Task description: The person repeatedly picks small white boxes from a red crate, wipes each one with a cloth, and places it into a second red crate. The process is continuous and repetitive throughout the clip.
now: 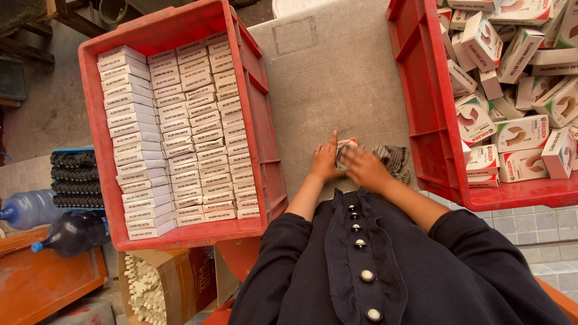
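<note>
Both my hands meet on one small white cardboard box (345,146) lying on the grey table (325,78) between two red crates. My left hand (325,161) holds its left side, fingers pointing away from me. My right hand (366,168) is blurred and covers the box's right side. A small heap of dark nails (392,159) lies on the table just right of my right hand. The left red crate (253,120) holds neat rows of closed white boxes (174,129). The right red crate (421,108) holds several loose boxes (518,90) in a jumble.
At the far left lie two large plastic water bottles (36,207) and a blue rack of dark parts (75,177). An open carton of pale pieces (162,280) stands under the left crate. Grey tiled floor (542,222) shows at right. My dark buttoned garment fills the bottom.
</note>
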